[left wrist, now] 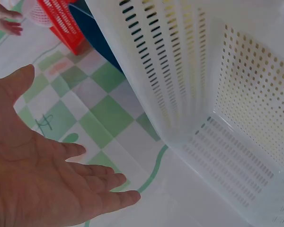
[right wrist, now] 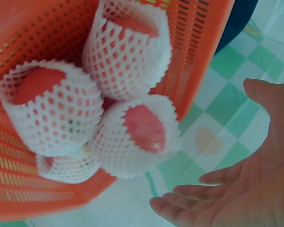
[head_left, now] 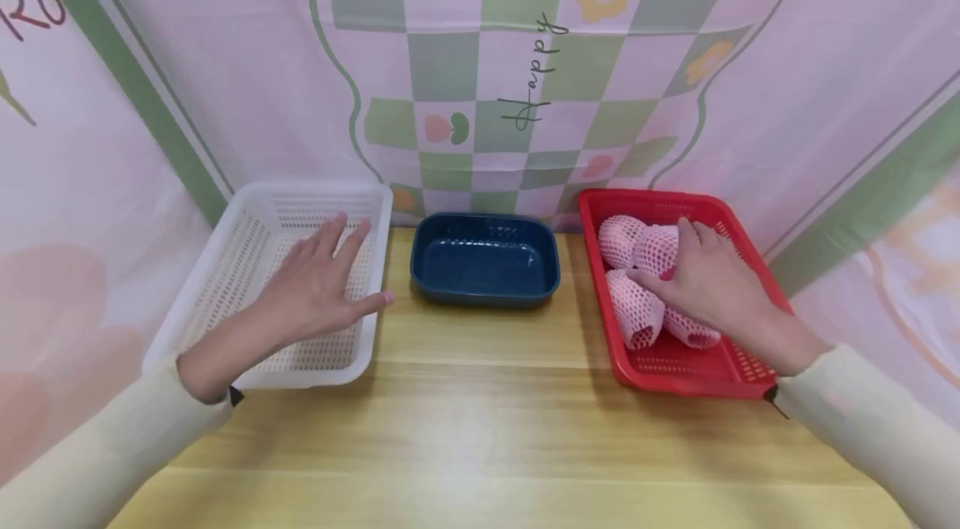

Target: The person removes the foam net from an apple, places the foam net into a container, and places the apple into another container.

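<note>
My left hand (head_left: pixel 307 283) hovers over a white plastic basket (head_left: pixel 300 377) on the left, fingers spread and nothing in them. In the left wrist view, the palm of that hand (left wrist: pixel 47 175) appears beside the basket's slotted wall (left wrist: pixel 156 61). On the right is a red plastic basket (head_left: pixel 697 386) holding several red, round items, probably fruit, in white-pink foam net sleeves (head_left: pixel 633 308). Over these my right hand (head_left: pixel 712 279) is held with its fingers extended. The right wrist view shows that hand (right wrist: pixel 260 175) apart from the nearest netted item (right wrist: pixel 137 135), gripping nothing.
Between the baskets stands a dark blue rectangular tray (head_left: pixel 483 262) with nothing visible inside. All three containers rest on a light wooden table (head_left: pixel 465 429). A checked, printed cloth (head_left: pixel 517 62) hangs close behind them.
</note>
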Tool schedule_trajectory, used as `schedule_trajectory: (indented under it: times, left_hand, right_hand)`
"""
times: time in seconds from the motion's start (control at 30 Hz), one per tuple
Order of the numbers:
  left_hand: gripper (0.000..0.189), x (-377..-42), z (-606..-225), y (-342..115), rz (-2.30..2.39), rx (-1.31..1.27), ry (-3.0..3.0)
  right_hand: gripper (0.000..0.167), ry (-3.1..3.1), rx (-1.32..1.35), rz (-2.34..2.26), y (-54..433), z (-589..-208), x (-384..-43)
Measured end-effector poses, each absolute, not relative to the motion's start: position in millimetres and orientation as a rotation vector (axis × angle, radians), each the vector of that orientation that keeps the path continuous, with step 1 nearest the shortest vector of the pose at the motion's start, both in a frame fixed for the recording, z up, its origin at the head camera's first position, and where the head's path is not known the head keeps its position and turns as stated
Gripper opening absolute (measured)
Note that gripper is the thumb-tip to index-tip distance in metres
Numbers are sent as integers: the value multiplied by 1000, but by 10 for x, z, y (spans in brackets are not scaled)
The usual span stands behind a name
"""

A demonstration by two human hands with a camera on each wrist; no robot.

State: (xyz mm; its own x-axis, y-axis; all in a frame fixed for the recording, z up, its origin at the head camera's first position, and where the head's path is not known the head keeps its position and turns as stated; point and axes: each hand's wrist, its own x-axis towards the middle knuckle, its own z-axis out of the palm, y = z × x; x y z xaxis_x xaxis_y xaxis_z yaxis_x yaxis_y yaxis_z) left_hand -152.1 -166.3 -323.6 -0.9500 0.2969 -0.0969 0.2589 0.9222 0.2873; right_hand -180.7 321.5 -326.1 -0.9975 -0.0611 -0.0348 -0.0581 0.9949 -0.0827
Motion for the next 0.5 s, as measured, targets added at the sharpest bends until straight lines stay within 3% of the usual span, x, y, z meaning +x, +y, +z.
schedule_trajectory:
  times: [0.33,0.4,0.5]
  left_hand:
    - [102,-1417,-3263,-1582,478,472,2930]
    - [102,-1392,-3277,-1574,490,486,2932]
    - [102,-1355,-3299,-1556,518,504,2932]
  right_hand:
    - [131,2939,-30,-167,3519,-3345,-2050]
    - [125,2921,-28,-203,3547,-3355,-2095]
    - [96,2897,-26,-259,3562,-3379,-2153]
